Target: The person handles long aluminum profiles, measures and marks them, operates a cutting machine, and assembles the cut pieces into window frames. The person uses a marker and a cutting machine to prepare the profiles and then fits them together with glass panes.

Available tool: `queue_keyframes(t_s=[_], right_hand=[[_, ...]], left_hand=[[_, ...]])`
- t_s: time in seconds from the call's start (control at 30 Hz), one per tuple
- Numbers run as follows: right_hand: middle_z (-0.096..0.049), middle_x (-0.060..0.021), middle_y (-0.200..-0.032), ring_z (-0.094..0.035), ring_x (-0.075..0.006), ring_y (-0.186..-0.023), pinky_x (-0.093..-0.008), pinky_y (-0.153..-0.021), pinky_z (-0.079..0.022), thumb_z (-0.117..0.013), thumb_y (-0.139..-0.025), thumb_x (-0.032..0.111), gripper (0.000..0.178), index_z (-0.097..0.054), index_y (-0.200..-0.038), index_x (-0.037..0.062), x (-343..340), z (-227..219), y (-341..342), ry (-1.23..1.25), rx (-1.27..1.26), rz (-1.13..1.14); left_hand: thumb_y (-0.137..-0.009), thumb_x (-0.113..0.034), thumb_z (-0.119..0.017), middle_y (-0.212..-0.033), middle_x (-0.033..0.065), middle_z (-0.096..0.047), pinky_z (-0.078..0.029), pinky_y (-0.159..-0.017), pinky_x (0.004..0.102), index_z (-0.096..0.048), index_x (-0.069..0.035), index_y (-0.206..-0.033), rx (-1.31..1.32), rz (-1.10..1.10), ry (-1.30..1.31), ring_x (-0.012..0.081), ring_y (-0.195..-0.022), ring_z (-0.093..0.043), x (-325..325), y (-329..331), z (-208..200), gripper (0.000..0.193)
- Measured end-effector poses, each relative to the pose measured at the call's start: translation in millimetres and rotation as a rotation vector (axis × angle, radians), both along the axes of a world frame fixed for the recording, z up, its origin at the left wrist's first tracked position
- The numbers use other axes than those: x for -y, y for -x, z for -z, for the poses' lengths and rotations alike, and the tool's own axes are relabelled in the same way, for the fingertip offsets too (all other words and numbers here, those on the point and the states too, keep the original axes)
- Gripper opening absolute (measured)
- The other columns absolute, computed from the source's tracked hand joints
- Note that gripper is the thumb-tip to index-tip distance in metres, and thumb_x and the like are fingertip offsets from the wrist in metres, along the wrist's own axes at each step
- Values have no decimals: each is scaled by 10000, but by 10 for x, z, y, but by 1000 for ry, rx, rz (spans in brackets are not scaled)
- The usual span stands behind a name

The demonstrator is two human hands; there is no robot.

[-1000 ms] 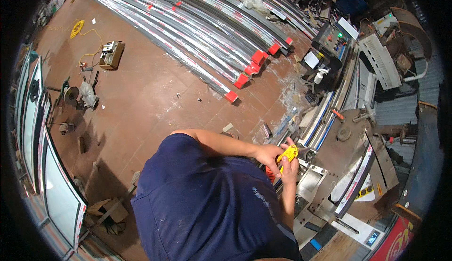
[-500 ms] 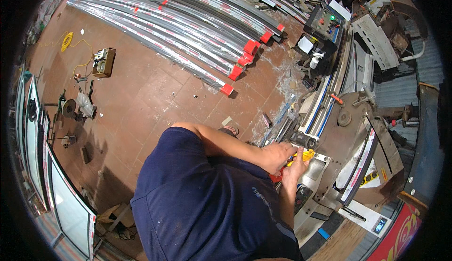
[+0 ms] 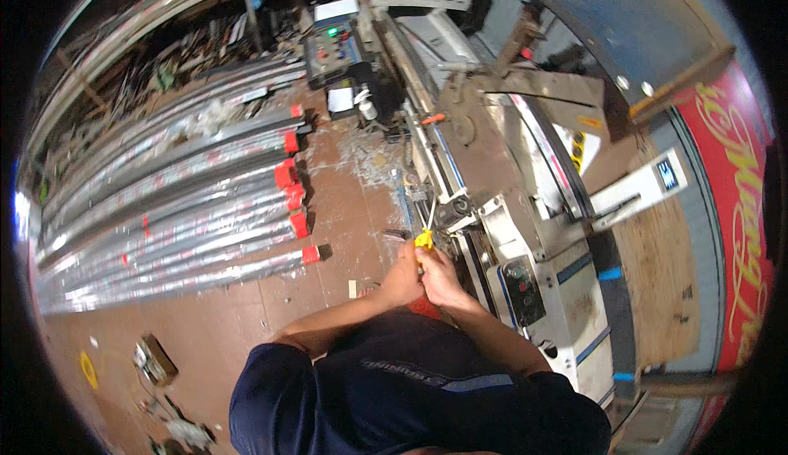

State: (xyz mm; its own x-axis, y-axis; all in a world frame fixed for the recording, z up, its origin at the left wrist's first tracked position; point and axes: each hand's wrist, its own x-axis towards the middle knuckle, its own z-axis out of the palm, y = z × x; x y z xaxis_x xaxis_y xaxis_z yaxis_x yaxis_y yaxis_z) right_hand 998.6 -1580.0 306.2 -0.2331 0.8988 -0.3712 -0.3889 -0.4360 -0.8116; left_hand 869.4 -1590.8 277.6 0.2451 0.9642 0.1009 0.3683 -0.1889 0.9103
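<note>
My left hand point(image 3: 401, 272) and my right hand point(image 3: 438, 274) are close together in front of my body, both closed around a yellow hand-held tool point(image 3: 423, 240). A thin pale rod or strip sticks up from the tool, away from me. My fingers hide most of its lower part, and blur keeps its exact kind unclear. Something red point(image 3: 423, 307) shows just below my hands, partly covered by my forearms. Right beside the hands is the metal machine, with a dark round motor-like part point(image 3: 457, 207) ahead of them and a button panel point(image 3: 522, 291) to their right.
Long wrapped profiles point(image 3: 197, 237) with red end caps lie on the tiled floor at left. The machine's rail point(image 3: 427, 151) runs away to a control box point(image 3: 332, 51). A white spray bottle point(image 3: 366, 106) stands near it. A small display point(image 3: 667, 174) and a wooden board point(image 3: 657, 283) are at right.
My view has swung to the right. My hands have come back from the machine's edge, closer to my body, with the yellow tool between them and its thin rod now showing.
</note>
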Motion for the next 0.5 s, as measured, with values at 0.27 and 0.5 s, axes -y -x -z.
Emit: queue_keyframes(t_s=[0.27,0.5], right_hand=[[-632,-96,-1453,-627,-199,-1312,-372,-1099,-500,-626,-1066,275,471,-554,-1473,48,-27,-15,-712,36,95,-343],[-706,11,-1003,-691,-123,-900,-304,-659,-507,-653,-1020,312,218,-708,-1124,128,-168,1139,-1167,227,240,71]], left_hand=[[-1011,-244,-707,-1168,228,-733,-577,-884,483,-608,-112,-1420,9,91,357,393,-1034,-748,-61,550,-56,441],[-974,-432,-741,-1022,212,-763,-573,-846,483,-755,-46,-1163,-381,712,221,406,-922,-733,-221,705,-550,430]])
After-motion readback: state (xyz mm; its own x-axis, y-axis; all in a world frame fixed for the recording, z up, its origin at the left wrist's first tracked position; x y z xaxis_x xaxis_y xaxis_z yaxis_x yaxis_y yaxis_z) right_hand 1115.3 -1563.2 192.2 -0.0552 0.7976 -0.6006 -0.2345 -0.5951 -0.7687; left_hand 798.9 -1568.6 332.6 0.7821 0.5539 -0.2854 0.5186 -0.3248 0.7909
